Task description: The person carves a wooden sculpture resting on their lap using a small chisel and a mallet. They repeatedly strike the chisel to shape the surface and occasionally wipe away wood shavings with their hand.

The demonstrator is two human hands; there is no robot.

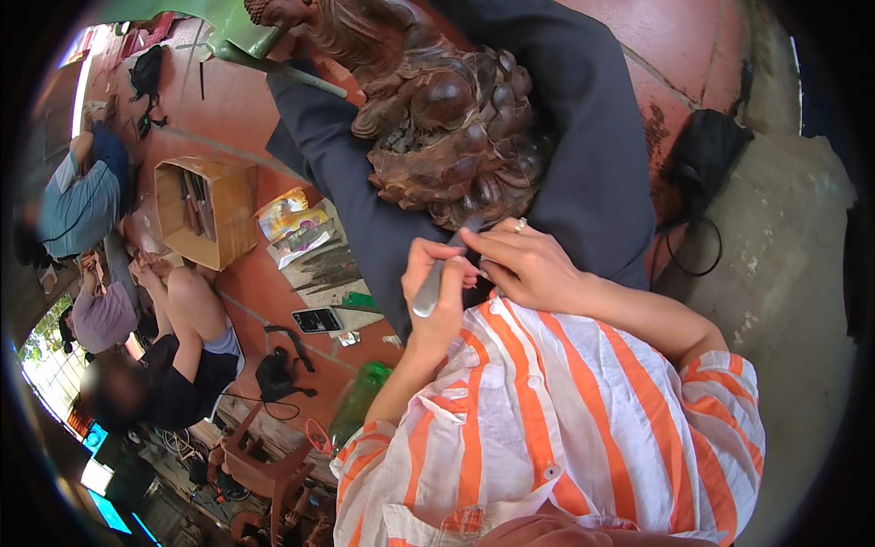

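Note:
A dark brown carved wooden statue point(456, 137) lies across my trousered lap, its knobbly, leaf-like base toward me. My left hand point(439, 283) is closed around a slim grey tool point(426, 299) with a rounded near end; its exact kind is unclear. That tool slants up to the near edge of the base. From the other side, my right hand point(533, 269), with a ring on one finger, presses its fingertips on the upper part of the tool beside the wood. The working tip is largely hidden between fingers and carving.
On the tiled floor at left are an open cardboard box point(239, 214) with tools inside, a phone point(317, 320), a green bottle point(362, 398) and a red plastic chair point(264, 465). Several people sit farther left. A black bag point(706, 150) and cable lie at right.

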